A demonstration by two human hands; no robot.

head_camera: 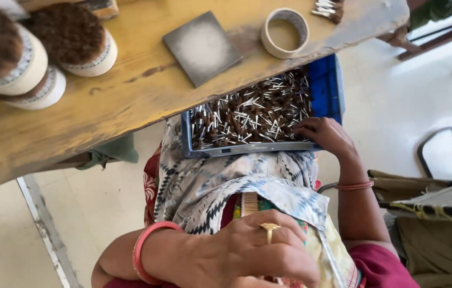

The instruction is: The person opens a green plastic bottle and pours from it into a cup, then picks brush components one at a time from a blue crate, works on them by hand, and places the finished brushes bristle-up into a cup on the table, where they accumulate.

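Fingers of the right hand (326,134) are spread and curled down into the blue tray (328,85), their tips buried among the loose brown sticks with pale ends (252,113); whether any stick is pinched between them cannot be told, as the tips are hidden. Fingers of the left hand (252,250) are bent and drawn together against the patterned cloth (210,181) on the lap, a gold ring (269,228) on one of them; what, if anything, they grip is hidden under the knuckles.

The tray sits on the lap, tucked partly beneath the edge of the yellow wooden table (103,106), with the right fingertips at its near right corner. The sticks fill the tray from just beside those fingertips across to its far side.

A red bangle (148,242) circles the left wrist, thin red bangles (355,185) the right.

Beyond the right fingers, on the table: a grey square tile (202,48), a roll of tape (284,33) just beside it, and, well apart, three white round holders packed with brown sticks (71,40).
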